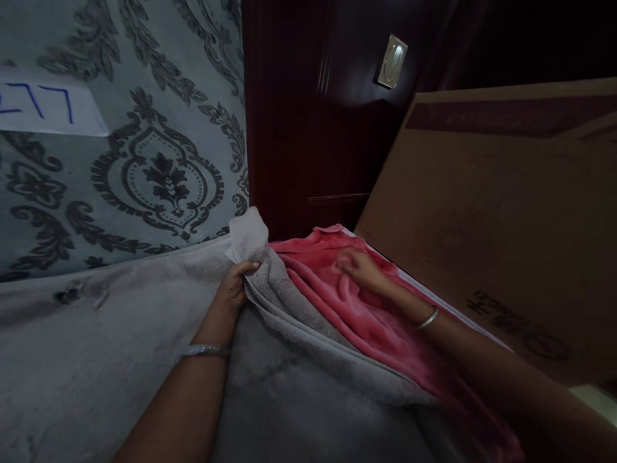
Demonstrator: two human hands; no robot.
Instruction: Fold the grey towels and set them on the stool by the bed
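A grey plush bed cover point(299, 308) is folded back at its corner, and my left hand point(237, 281) is closed around that corner, thumb on top. Beneath it a pink-red fleece blanket point(332, 283) lies bunched and wrinkled along the bed's right side. Over this blanket my right hand point(359, 270) has its fingers pinched together on a small fold of the pink fabric. That hand is slightly blurred. Each wrist wears a bangle.
Patterned wallpaper point(164, 173) rises behind the bed on the left, with a white numbered paper point(53, 106) before it. A dark red wooden panel point(299, 116) carries a metal fitting point(393, 61). To the right leans a large cardboard box point(506, 212), close against the bed.
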